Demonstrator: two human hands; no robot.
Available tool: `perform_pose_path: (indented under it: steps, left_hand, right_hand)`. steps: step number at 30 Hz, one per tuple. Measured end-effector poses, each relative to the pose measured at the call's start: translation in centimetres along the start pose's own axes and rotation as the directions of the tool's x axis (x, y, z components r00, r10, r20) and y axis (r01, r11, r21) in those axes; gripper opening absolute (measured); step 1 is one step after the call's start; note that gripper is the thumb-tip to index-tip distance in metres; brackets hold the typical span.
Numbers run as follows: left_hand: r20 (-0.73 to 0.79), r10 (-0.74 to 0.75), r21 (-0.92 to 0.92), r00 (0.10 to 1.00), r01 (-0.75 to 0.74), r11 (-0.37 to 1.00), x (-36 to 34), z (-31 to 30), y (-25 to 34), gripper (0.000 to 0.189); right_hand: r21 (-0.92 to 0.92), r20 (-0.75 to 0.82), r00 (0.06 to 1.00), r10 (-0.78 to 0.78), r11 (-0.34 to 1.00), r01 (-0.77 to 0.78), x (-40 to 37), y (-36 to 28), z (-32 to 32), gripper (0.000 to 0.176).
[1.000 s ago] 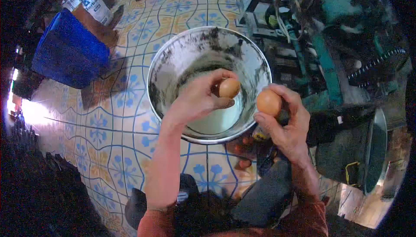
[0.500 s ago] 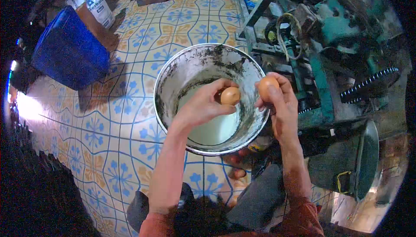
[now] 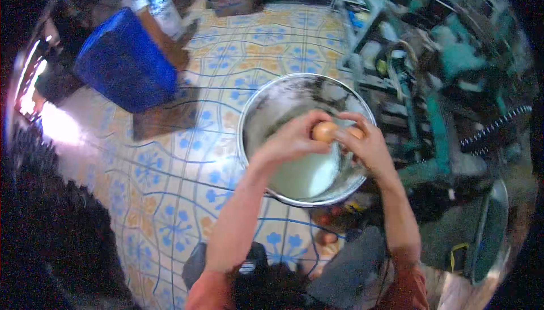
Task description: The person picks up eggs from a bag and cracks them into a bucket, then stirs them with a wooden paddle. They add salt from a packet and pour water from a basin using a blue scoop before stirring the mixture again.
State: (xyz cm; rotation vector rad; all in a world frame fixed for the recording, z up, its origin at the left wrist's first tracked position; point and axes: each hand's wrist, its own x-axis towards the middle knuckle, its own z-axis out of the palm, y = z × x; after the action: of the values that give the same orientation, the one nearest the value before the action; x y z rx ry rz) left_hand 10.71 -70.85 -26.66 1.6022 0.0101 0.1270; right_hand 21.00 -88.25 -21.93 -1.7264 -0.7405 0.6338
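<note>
Over a large round metal pot (image 3: 249, 168) my left hand (image 3: 297, 136) holds a brown egg (image 3: 324, 132) between thumb and fingers. Close beside it on the right, my right hand (image 3: 367, 143) is closed on a second brown egg (image 3: 356, 133), which its fingers partly cover. The two hands are together, and the eggs are very near each other; whether they touch is blurred. Inside the pot lies a pale, whitish content (image 3: 306, 177), and dark stains mark the inner wall.
A blue bin (image 3: 127, 61) stands at the upper left beside a white sack (image 3: 161, 7). Green metal machinery (image 3: 439, 134) fills the right side. A cardboard box (image 3: 233, 1) is at the back on the tiled floor (image 3: 164, 197). Small reddish-brown objects (image 3: 330, 237) lie below the pot.
My hands have come together, bringing the two eggs close to each other. The view has shifted, so the pot and surroundings appear farther right and lower.
</note>
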Motion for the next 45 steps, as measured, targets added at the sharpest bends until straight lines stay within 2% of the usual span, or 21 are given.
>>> perform_pose_path:
  steps: [1, 2, 3, 4, 5, 6, 8, 11, 14, 18, 19, 20, 22, 23, 24, 26, 30, 36, 41, 44, 45]
  left_hand:
    - [0.006, 0.007, 0.068, 1.000, -0.007, 0.998, 0.0, -0.1, 0.5, 0.058]
    - [0.013, 0.016, 0.094, 1.000, -0.017, 0.995, 0.0, -0.1, 1.0, 0.057]
    - [0.022, 0.024, 0.116, 0.999, -0.026, 0.993, 0.3, -0.3, 1.1, 0.057]
    - [-0.006, 0.060, 0.177, 0.998, -0.058, 0.983, 0.2, -0.6, 0.9, 0.055]
    - [-0.028, 0.110, 0.221, 0.993, -0.102, 0.970, 0.3, -0.9, 0.0, 0.053]
    - [-0.040, 0.007, 0.184, 0.999, 0.000, 0.983, -0.4, -1.3, 1.0, 0.052]
    - [-0.027, -0.188, 0.082, 0.982, 0.190, 0.978, -1.2, -1.0, 3.5, 0.050]
    - [0.074, -0.129, -0.080, 0.989, 0.134, 0.988, -0.9, -1.4, 2.1, 0.044]
    - [0.056, -0.175, -0.082, 0.983, 0.179, 0.980, -1.0, -1.7, 1.6, 0.040]
    - [0.112, -0.155, -0.080, 0.981, 0.165, 0.983, -0.8, -1.9, 1.4, 0.038]
    - [0.111, -0.150, -0.113, 0.982, 0.162, 0.980, -0.8, -1.8, 1.1, 0.037]
    - [0.085, -0.110, -0.038, 0.990, 0.113, 0.993, -0.8, -1.9, 1.0, 0.038]
    - [0.066, -0.173, 0.034, 0.983, 0.171, 0.985, -0.9, -1.6, 1.6, 0.038]
    - [0.055, -0.193, 0.042, 0.980, 0.191, 0.981, -1.1, -1.6, 1.7, 0.038]
    - [0.035, -0.189, 0.037, 0.981, 0.188, 0.981, -1.0, -1.6, 1.5, 0.039]
    - [0.003, -0.200, 0.135, 0.980, 0.198, 0.971, -1.2, -1.4, 2.1, 0.041]
    - [-0.009, -0.179, 0.102, 0.984, 0.179, 0.979, -0.9, -1.3, 1.3, 0.041]
    - [-0.066, -0.142, 0.230, 0.988, 0.153, 0.961, -0.6, -1.2, 0.4, 0.039]
    - [-0.043, -0.114, 0.160, 0.993, 0.120, 0.980, -1.3, -1.7, 1.2, 0.044]
    - [-0.044, 0.012, 0.149, 0.999, -0.005, 0.989, -1.1, -2.0, 0.6, 0.044]
    - [-0.046, 0.033, 0.311, 0.998, -0.017, 0.950, -1.3, -1.7, 1.7, 0.042]
  right_hand:
    - [-0.051, 0.039, 0.999, 0.004, 0.999, -0.002, 0.5, 1.1, -0.3, 0.047]
    - [0.017, 0.080, 0.997, 0.020, 1.000, -0.022, 0.5, 0.6, -0.1, 0.045]
    - [-0.024, 0.072, 0.996, -0.047, 0.999, 0.049, 1.4, 2.0, -0.2, 0.043]
    - [0.040, 0.074, 0.996, 0.059, 0.997, -0.062, 0.8, 0.4, -0.2, 0.041]
    - [0.076, 0.057, 0.998, -0.028, 0.997, 0.023, 1.1, 1.0, 0.1, 0.038]
    - [0.033, 0.042, 0.995, 0.092, 0.995, -0.093, 0.9, 0.0, 0.3, 0.037]
    - [0.036, 0.059, 0.998, -0.004, 0.999, 0.002, 2.4, 3.0, 0.2, 0.037]
    - [0.075, 0.075, 0.995, -0.064, 0.995, 0.058, 2.0, 2.5, 0.5, 0.036]
    - [-0.020, 0.075, 0.997, 0.005, 1.000, -0.003, 1.4, 1.2, 1.0, 0.037]
    - [-0.026, 0.147, 0.988, -0.049, 0.998, 0.053, 1.8, 2.2, 0.6, 0.037]
    - [-0.085, 0.134, 0.984, -0.119, 0.988, 0.131, 2.4, 4.0, 0.3, 0.035]
    - [-0.168, 0.126, 0.986, -0.112, 0.977, 0.132, 1.5, 2.0, 0.8, 0.034]
    - [-0.122, 0.120, 0.992, -0.048, 0.991, 0.063, 1.5, 2.5, 1.4, 0.032]
    - [-0.152, 0.140, 0.957, -0.254, 0.949, 0.275, 1.4, 3.0, 1.2, 0.031]
    - [-0.215, 0.097, 0.977, -0.188, 0.955, 0.205, 1.0, 2.4, 1.5, 0.032]
    - [-0.243, 0.085, 0.955, -0.285, 0.923, 0.297, 1.5, 3.6, 1.6, 0.032]
    - [-0.210, 0.054, 0.950, -0.306, 0.927, 0.310, 1.9, 4.2, 1.8, 0.030]
    - [-0.306, 0.036, 0.965, -0.262, 0.916, 0.260, 2.2, 3.8, 1.9, 0.030]
    - [-0.172, 0.156, 0.955, -0.253, 0.945, 0.279, 2.2, 2.9, 0.8, 0.030]
    - [-0.146, 0.185, 0.926, -0.329, 0.922, 0.357, 2.6, 3.4, 0.2, 0.030]
    - [-0.160, 0.176, 0.910, -0.375, 0.901, 0.402, 2.7, 3.6, 0.0, 0.030]
